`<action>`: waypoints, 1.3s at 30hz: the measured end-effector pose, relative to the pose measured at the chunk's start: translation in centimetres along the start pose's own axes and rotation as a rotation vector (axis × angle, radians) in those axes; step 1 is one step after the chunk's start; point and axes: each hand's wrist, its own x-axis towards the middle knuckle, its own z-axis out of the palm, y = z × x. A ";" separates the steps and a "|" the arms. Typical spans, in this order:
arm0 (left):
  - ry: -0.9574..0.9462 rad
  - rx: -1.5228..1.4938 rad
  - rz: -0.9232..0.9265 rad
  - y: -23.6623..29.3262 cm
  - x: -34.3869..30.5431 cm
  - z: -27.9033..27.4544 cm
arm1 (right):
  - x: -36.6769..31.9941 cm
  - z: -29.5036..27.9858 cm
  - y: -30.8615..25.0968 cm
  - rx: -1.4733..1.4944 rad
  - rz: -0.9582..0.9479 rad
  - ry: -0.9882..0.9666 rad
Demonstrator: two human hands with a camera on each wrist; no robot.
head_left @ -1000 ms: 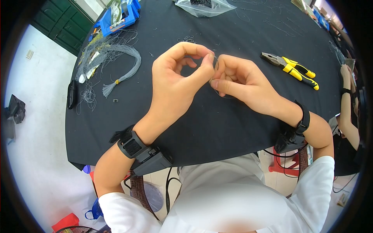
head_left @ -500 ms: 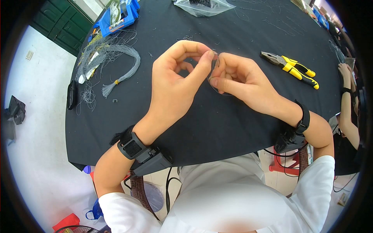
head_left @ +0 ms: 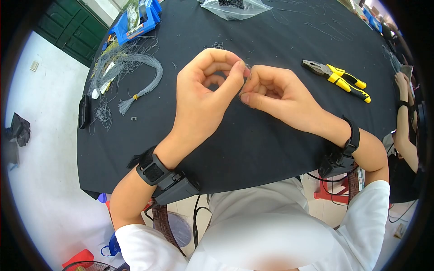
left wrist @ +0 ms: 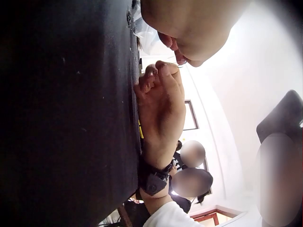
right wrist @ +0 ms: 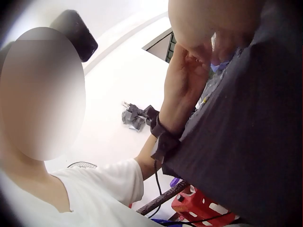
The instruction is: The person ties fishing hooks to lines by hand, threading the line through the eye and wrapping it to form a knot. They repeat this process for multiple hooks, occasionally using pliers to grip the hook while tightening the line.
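Observation:
In the head view, my left hand (head_left: 203, 92) is raised over the black table, thumb and index finger pinching a thin grey line (head_left: 249, 74). Close on its right, my right hand (head_left: 287, 92) grips the same line between thumb and curled fingers. Only a short bit of line shows in the gap; the fingers hide the rest. In the left wrist view the fingertips of the right hand (left wrist: 163, 101) come right up to those of the left hand (left wrist: 194, 28). Yellow-and-black pliers (head_left: 337, 80) lie to the right of the right hand.
A bundle of grey line (head_left: 153, 81) tied with a yellow band lies at left, beside tangled strands (head_left: 103, 115). Behind it stands a blue bin (head_left: 138, 29). A clear plastic bag (head_left: 237, 11) sits at the far edge. Another person's arm (head_left: 401, 90) is at right.
The loop of line that hung below the right hand no longer shows. My right fingertips have shifted slightly left, and both hands keep their pinch.

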 end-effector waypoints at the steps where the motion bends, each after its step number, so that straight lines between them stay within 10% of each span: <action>1: -0.001 -0.011 0.003 0.0 0.0 0.0 | 0.0 -0.1 0.0 -0.020 -0.012 -0.011; 39: -0.077 0.088 0.097 0.4 -0.1 0.0 | 0.4 -2.7 -1.9 -0.547 -0.453 0.163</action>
